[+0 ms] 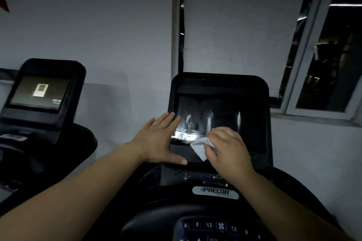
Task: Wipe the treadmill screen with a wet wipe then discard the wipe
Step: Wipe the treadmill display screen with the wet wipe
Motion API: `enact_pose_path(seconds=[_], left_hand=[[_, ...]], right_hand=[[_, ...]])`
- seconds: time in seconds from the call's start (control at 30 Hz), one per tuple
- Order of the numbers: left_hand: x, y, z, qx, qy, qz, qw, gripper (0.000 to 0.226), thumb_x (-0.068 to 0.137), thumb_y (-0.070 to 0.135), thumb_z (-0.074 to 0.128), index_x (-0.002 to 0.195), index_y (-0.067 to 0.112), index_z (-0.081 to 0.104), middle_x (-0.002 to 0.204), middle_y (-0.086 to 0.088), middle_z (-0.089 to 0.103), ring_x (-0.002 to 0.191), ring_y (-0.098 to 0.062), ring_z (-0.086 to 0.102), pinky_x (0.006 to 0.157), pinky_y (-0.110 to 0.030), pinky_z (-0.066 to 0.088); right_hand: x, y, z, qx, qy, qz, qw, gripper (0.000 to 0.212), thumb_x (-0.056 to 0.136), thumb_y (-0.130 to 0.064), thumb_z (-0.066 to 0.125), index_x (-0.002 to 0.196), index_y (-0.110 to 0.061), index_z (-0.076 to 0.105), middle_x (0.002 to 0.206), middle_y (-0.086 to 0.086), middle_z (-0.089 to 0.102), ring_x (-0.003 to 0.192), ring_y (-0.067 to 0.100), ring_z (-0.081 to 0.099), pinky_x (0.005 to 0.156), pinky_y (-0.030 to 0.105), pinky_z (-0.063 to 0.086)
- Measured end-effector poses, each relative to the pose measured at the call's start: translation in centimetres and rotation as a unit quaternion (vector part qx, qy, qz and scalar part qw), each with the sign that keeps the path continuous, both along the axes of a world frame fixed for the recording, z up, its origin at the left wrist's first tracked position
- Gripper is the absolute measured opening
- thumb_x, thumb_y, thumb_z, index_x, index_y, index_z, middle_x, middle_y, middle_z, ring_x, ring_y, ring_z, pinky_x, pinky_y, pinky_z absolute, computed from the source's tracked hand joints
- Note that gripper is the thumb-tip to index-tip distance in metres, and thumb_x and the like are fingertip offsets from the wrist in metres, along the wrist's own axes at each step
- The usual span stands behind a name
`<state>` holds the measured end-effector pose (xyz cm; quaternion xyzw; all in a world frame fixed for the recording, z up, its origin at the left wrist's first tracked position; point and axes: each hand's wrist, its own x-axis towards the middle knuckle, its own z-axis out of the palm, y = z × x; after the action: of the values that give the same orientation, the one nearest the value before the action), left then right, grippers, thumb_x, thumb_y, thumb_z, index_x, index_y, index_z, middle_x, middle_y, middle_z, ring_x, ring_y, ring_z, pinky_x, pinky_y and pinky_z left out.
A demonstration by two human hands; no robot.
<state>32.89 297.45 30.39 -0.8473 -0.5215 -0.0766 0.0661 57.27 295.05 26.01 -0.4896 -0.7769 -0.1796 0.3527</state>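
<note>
The treadmill screen (221,111) is a dark glossy panel in a black console straight ahead, showing pale reflections. My right hand (229,148) grips a white wet wipe (199,147) and presses it against the screen's lower edge, right of centre. A folded corner of the wipe sticks out to the left of my fingers. My left hand (158,139) lies flat with fingers spread on the console's lower left corner, fingertips touching the screen's left edge, thumb along the bottom frame.
A second treadmill console (42,92) with a lit screen stands at the left. Below the screen are the brand plate (215,191) and a control panel with number keys (215,227). A window (331,55) sits at the right, with a grey wall behind.
</note>
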Motion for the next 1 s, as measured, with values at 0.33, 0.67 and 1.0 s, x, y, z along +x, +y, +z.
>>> enact_pose_path(seconds=[0.33, 0.67, 1.0], left_hand=[[-1.2, 13.8, -3.0, -0.012, 0.012, -0.014, 1.0, 0.139, 0.064, 0.095, 0.055, 0.161, 0.024, -0.014, 0.17, -0.001, -0.017, 0.154, -0.014, -0.019, 0.127, -0.044, -0.004], [-3.4, 24.9, -6.3, -0.018, 0.047, -0.056, 0.997, 0.138, 0.069, 0.09, 0.057, 0.16, 0.018, -0.018, 0.167, -0.005, -0.026, 0.154, -0.017, -0.023, 0.127, -0.044, -0.003], [-3.7, 29.6, -8.2, 0.014, 0.064, -0.071, 0.995, 0.134, 0.077, 0.078, 0.063, 0.157, 0.01, -0.022, 0.164, -0.011, -0.03, 0.153, -0.022, -0.024, 0.125, -0.036, -0.011]], right_hand=[[-0.3, 12.4, -1.7, -0.043, -0.019, -0.039, 0.998, 0.009, 0.087, -0.022, 0.068, 0.095, -0.017, 0.07, 0.099, -0.006, 0.07, 0.106, 0.018, 0.061, 0.093, 0.039, 0.049], [-3.0, 20.6, -3.6, -0.065, -0.023, -0.065, 0.995, 0.012, 0.087, -0.022, 0.067, 0.095, -0.015, 0.072, 0.097, -0.003, 0.072, 0.098, 0.018, 0.064, 0.085, 0.035, 0.049], [-3.9, 27.4, -1.5, -0.028, -0.015, -0.064, 0.997, 0.014, 0.084, -0.024, 0.058, 0.081, -0.013, 0.067, 0.078, 0.004, 0.067, 0.076, 0.028, 0.063, 0.068, 0.037, 0.05]])
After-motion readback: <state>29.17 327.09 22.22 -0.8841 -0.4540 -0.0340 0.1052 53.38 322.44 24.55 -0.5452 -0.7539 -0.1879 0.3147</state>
